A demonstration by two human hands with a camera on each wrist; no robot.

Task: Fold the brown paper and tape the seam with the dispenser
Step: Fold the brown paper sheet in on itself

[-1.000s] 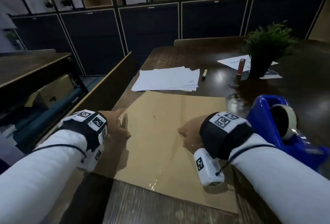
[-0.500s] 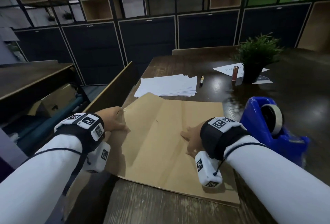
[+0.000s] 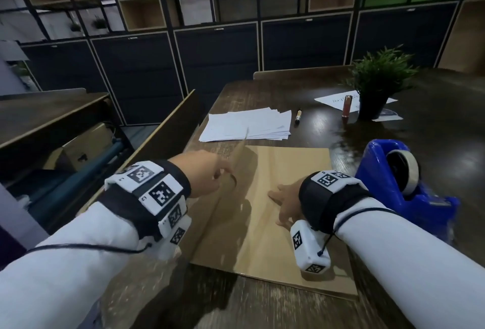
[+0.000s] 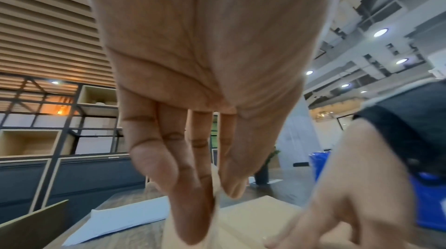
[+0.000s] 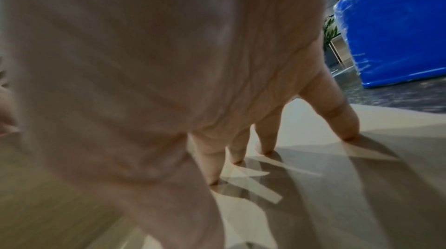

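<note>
Lying flat on the dark table (image 3: 262, 310), the brown paper (image 3: 283, 171) has its left edge lifted, pinched between thumb and fingers of the left hand (image 3: 202, 173). The right hand (image 3: 286, 202) presses spread, straight fingers (image 5: 337, 112) on the sheet, with the blue dispenser (image 3: 388, 184) just beside it.

White sleeves (image 3: 65, 271), black wristbands (image 3: 328, 205).
Tag-printed white camera units (image 3: 309, 247) strapped on; thin black cords (image 3: 86, 246) trail back.
</note>
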